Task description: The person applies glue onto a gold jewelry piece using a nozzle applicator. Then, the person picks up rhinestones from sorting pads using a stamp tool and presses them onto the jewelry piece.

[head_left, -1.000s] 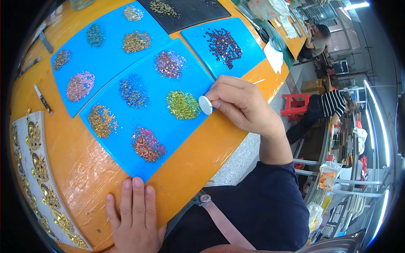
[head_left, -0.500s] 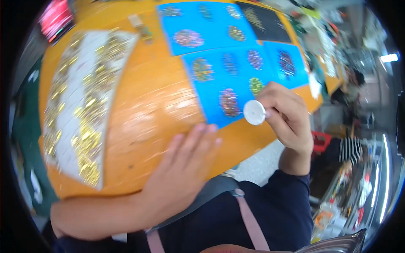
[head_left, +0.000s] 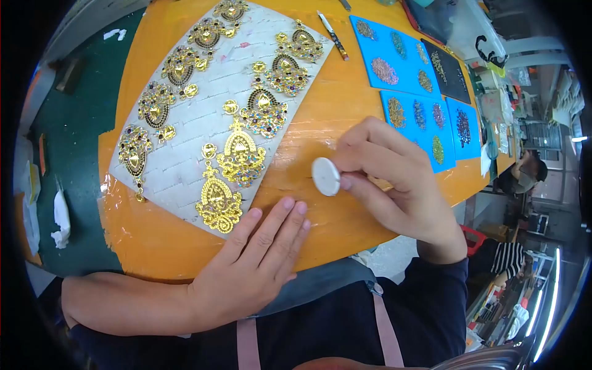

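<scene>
My left hand (head_left: 259,256) lies palm down on the orange table, fingers stretched out, close to the lower corner of a white board (head_left: 191,105). Pinched between the thumb and fingers of my right hand (head_left: 401,185) is a small white round disc (head_left: 325,177), held above the table; whether it has a stem behind it is hidden. Gold ornate jewelry pieces lie in two rows on the board. The nearest gold piece (head_left: 219,206) shows few stones, while a farther one (head_left: 265,111) carries dark and coloured stones.
Blue sheets (head_left: 390,94) and a black sheet (head_left: 457,83) at the right hold small heaps of coloured stones. A pen-like knife (head_left: 333,37) lies beyond the board. A person in a striped top (head_left: 509,259) is at the far right.
The view has swung left and sharpened, bringing the whole board into sight. My right hand, still pinching the white disc, has moved from the blue sheets towards the board.
</scene>
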The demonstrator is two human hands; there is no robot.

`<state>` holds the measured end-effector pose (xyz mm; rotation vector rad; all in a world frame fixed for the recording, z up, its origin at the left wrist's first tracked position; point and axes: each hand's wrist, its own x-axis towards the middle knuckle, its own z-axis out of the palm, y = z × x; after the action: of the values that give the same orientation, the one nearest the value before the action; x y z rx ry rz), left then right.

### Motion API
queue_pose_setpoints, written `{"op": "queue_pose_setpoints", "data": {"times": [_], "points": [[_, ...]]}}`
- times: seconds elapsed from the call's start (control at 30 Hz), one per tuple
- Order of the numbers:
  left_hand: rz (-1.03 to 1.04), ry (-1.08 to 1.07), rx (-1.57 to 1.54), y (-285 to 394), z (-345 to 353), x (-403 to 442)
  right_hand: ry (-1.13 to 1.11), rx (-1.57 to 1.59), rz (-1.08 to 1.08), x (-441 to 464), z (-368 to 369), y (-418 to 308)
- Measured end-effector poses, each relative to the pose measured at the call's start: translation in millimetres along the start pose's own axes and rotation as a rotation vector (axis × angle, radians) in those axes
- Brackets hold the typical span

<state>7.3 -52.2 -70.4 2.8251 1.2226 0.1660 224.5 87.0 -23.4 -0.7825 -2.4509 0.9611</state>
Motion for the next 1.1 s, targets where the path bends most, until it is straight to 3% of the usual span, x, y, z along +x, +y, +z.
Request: {"op": "queue_pose_setpoints", "data": {"times": [0.2,0.37,1.1], "points": [[0.054,0.111,0.062,-6.7,15.6,-10.8,0.021,-0.009,-0.005,31.7,32.1,1.8],[0.038,0.167,0.017,-6.7,21.3,-11.9,0.085,-0.291,-0.162,39.7,36.7,16.5],[0.153,0.302,-0.071,-7.3,22.1,-9.8,0.066,-0.327,-0.184,39.6,37.0,18.9]]}}
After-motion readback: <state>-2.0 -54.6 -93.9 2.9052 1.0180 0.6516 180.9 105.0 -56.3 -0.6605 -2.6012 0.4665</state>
